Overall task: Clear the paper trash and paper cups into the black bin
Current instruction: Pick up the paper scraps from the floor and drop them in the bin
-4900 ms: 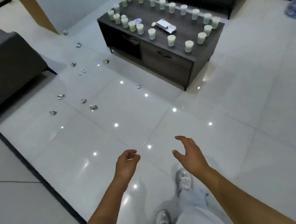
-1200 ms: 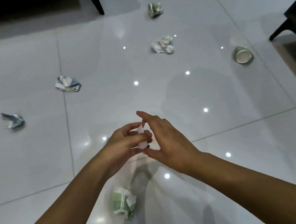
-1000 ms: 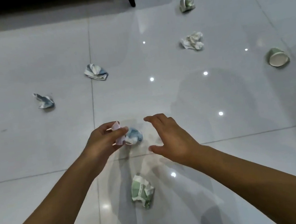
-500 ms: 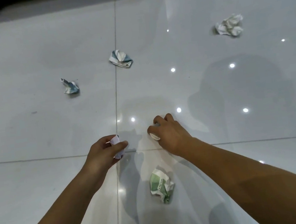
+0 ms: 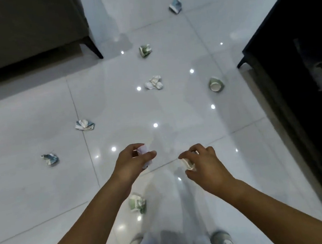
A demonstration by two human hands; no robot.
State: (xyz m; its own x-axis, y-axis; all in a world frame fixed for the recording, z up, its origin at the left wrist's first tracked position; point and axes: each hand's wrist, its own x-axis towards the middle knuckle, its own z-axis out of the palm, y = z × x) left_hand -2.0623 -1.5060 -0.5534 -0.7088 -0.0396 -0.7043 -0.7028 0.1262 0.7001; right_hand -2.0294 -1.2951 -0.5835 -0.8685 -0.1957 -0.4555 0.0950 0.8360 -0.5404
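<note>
1. The right hand (image 5: 204, 164) now holds a crumpled paper wad (image 5: 187, 163), its grip clamped round the wad with fingers and thumb curled. Half a second ago this hand was down at the floor (image 5: 33, 122), reaching onto a wad; now it is raised and the wad is off the tiles.
2. The left hand (image 5: 132, 162) keeps its grip pinched on a small pale paper scrap (image 5: 142, 151), as in the earlier views. Both hands are therefore loaded.
3. The view has lifted and swung: more of the room shows than a moment ago, with a dark sofa (image 5: 20, 27) at upper left and a dark cabinet (image 5: 301, 62) at right.
4. Much is still left on the floor: a green wad (image 5: 137, 203) just below the left forearm, two blue-white wads (image 5: 84, 125) (image 5: 50, 159) to the left, a white wad (image 5: 153, 83) and a green one (image 5: 145, 50) farther ahead, and a tipped paper cup (image 5: 216, 84) near the cabinet.
5. The black bin is not in view, so nothing can be judged as binned yet.
6. As I judge it, the task is at an early stage; the next choice is between gathering another wad into already occupied hands and carrying these two to the bin.
</note>
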